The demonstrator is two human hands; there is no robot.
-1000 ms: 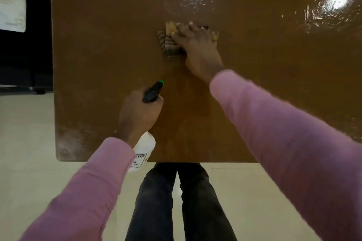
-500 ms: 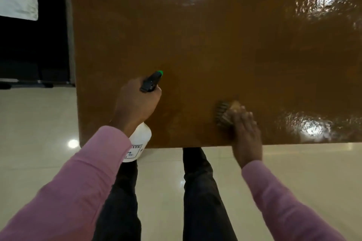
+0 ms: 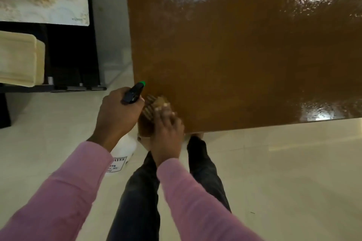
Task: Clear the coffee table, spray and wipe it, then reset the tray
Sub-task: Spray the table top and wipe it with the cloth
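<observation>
The brown coffee table [image 3: 244, 55] fills the upper right, its glossy top wet and shining. My right hand [image 3: 166, 135] presses a tan striped cloth [image 3: 152, 106] flat on the table's near left corner. My left hand [image 3: 115, 117] grips a white spray bottle [image 3: 121, 154] by its black trigger head with a green nozzle tip [image 3: 143, 83]. The bottle hangs just off the table's left edge, beside the cloth. Its body is partly hidden behind my wrist and pink sleeve.
A cream tray [image 3: 19, 60] sits on a dark stand at the left. Behind it lies a white surface [image 3: 58, 6] with a basket-like item and yellow packet. Pale tiled floor [image 3: 284, 172] spreads around; my legs [image 3: 141, 191] stand at the table's near edge.
My right hand has dragged the cloth from the table's middle to the near edge, then left to the near left corner. The view has shifted left. The spray bottle stays gripped.
</observation>
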